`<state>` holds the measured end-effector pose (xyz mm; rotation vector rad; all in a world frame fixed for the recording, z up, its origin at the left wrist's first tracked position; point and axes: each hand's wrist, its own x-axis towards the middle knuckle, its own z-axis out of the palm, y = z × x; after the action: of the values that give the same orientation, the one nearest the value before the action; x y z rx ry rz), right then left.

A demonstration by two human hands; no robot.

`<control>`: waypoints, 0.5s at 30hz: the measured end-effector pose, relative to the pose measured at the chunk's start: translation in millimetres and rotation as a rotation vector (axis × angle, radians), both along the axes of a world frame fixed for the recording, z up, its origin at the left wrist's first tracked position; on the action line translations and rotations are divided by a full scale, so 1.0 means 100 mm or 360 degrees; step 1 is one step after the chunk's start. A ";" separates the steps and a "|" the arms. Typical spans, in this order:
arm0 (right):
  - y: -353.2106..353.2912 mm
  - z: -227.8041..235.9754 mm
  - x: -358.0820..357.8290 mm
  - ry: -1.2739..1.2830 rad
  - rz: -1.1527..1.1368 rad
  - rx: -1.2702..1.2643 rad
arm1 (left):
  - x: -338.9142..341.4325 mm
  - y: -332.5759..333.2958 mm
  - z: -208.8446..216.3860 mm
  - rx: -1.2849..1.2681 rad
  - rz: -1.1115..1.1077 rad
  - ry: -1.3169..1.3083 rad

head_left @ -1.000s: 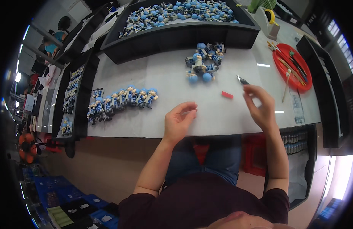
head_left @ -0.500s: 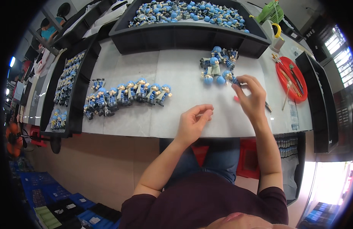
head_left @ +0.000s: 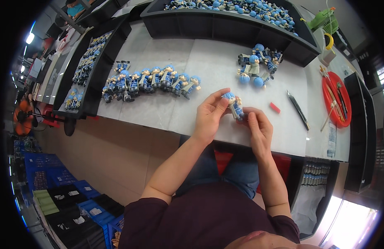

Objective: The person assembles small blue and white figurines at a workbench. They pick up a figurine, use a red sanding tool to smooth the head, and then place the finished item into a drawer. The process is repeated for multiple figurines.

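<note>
A small blue-haired figurine in a blue and white outfit is held between both hands, tilted, above the near edge of the table. My left hand pinches it by the head end. At the leg end, the fingers of my right hand close round its feet. A loose cluster of similar figurines lies beyond my hands to the right, some on their sides. To the left, a row of figurines lies packed close together on the white table.
A black bin heaped with figurines stands at the back. On the left is a black tray with more figurines. A red piece, a pen-like knife and a red dish of tools lie to the right. A yellow tape roll is farther back.
My right hand has brought a figurine from the cluster back toward me, and my left hand has taken hold of its head end. The view has turned, shifting the table contents.
</note>
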<state>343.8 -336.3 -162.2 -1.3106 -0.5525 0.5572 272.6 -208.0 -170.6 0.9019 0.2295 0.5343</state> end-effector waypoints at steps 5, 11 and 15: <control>-0.03 -0.05 -0.01 -0.0192 0.0013 -0.0044 | -0.01 -0.02 0.00 0.0139 -0.0048 0.0048; 0.01 0.01 -0.05 -0.0220 0.0088 0.0022 | 0.00 -0.02 -0.02 0.0066 -0.0019 0.0067; 0.00 -0.05 -0.02 -0.0249 0.0105 -0.0024 | 0.01 -0.02 0.00 0.0100 -0.0029 0.0072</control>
<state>341.4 -336.1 -167.4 -1.3615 -0.7237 0.5167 273.3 -209.9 -170.2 0.9772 0.2461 0.5071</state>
